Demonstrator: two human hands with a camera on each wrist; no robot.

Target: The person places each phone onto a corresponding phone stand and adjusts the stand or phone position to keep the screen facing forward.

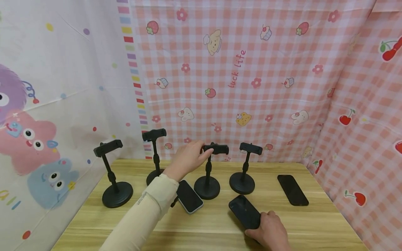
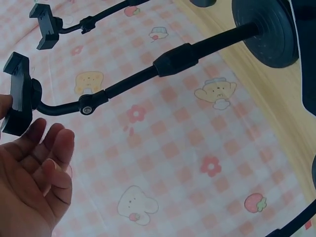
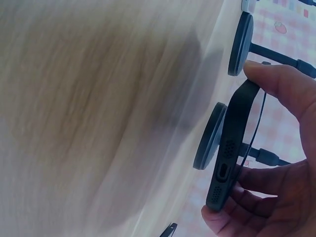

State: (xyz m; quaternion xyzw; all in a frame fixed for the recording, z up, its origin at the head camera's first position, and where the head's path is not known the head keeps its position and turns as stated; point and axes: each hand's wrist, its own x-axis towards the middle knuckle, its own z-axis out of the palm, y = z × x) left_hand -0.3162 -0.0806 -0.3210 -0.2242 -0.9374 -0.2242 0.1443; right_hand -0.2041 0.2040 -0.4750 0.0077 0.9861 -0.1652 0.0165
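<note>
Black phone stands, four in number, are set in a row along the rear of a wooden table [image 1: 314,223], in front of a pink checked backdrop cloth [image 1: 257,69]. The left hand [image 1: 187,158] reaches forward to the third stand [image 1: 208,174] from the left; its thumb and fingertips touch the left end of the clamp head at the top of the stand. In the left wrist view the fingers [image 2: 47,148] are only lightly bent beside the clamp [image 2: 19,96], with the thumb at the far side, so a firm grip cannot be confirmed. The right hand [image 1: 270,232] is at the near edge of the table and grips a black phone [image 1: 245,211] at its lower end; the right wrist view shows the thumb and fingers curled round the phone's two long edges, with the port end of the phone [image 3: 229,148] facing the camera. The two hands are well apart. A second phone [image 1: 189,197], with a light-coloured edge, lies flat just left of the base of the third stand, partly beneath the cream sleeve [image 1: 147,212]. A third phone [image 1: 292,190] lies flat to the right of the fourth stand [image 1: 245,167]. The first stand [image 1: 112,174] and the second stand [image 1: 154,153] are left of the reaching arm.
</note>
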